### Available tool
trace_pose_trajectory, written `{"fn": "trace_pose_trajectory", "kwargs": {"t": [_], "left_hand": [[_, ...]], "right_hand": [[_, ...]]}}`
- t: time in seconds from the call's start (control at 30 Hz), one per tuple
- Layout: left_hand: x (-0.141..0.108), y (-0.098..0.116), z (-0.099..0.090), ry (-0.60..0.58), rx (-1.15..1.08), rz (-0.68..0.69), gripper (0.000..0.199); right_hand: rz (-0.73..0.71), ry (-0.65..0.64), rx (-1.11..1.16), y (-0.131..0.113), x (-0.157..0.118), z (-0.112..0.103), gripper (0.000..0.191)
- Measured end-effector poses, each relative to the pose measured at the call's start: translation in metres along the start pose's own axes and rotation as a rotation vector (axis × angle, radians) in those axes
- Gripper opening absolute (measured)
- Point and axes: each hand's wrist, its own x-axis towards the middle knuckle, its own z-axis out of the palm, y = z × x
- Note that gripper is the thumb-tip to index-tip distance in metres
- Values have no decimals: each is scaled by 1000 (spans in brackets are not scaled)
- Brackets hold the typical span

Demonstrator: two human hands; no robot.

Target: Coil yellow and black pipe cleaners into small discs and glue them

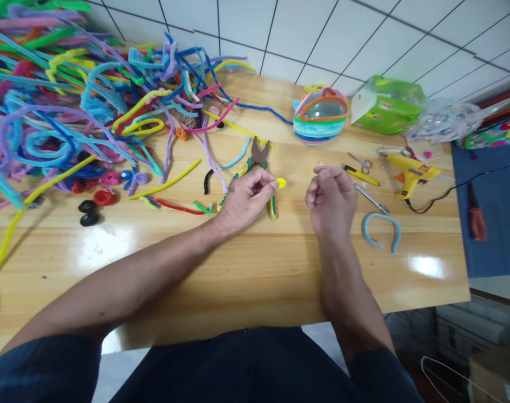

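Observation:
My left hand (pixel 249 196) pinches a small yellow piece (pixel 281 183) between thumb and index finger, above the wooden table (pixel 255 268). Beneath and beside that hand lie pliers (pixel 260 157) with green and yellow handles, jaws pointing away from me. To the right, my right hand (pixel 331 196) is raised with its fingers curled together; anything between the fingertips is too small to make out. Just past it, a yellow cutter (pixel 364 176), small scissors (pixel 366 164) and a silver tool (pixel 371 198) rest on the wood.
A big heap of coloured pipe cleaners (pixel 62 112) covers the left. Along the back stand a striped round basket-like piece (pixel 320 117) and a green packet (pixel 387 106). At right are a yellow glue gun (pixel 412 173) with its cord and a blue curved piece (pixel 381 217).

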Motion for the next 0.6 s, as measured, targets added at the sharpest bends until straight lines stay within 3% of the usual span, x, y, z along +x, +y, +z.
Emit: {"fn": "trace_pose_trajectory", "kwargs": {"t": [0.2,0.27,0.37,0.43,0.5,0.53,0.6], "left_hand": [[1,-2,-1,-22,-3,-38,18],[1,-3,-1,-20,-17,-34,18],[1,-4,-1,-28,-46,-42,18],[1,-5,0,-45,-58,-48,19],[1,-5,0,-61,-60,-45,19],[1,-6,0,-66,-60,-42,19],[1,-7,0,-66,-61,-37,19]], "right_hand": [[106,27,700,-33,-13,-34,13],[68,67,924,-53,-10,-59,10],[-67,175,1113,-94,1,-118,11],[-140,276,984,-120,5,-156,21],[-131,329,660,-135,-1,-177,35],[-119,329,453,-135,-7,-177,35],[-41,255,110,-120,-24,-156,17]]}}
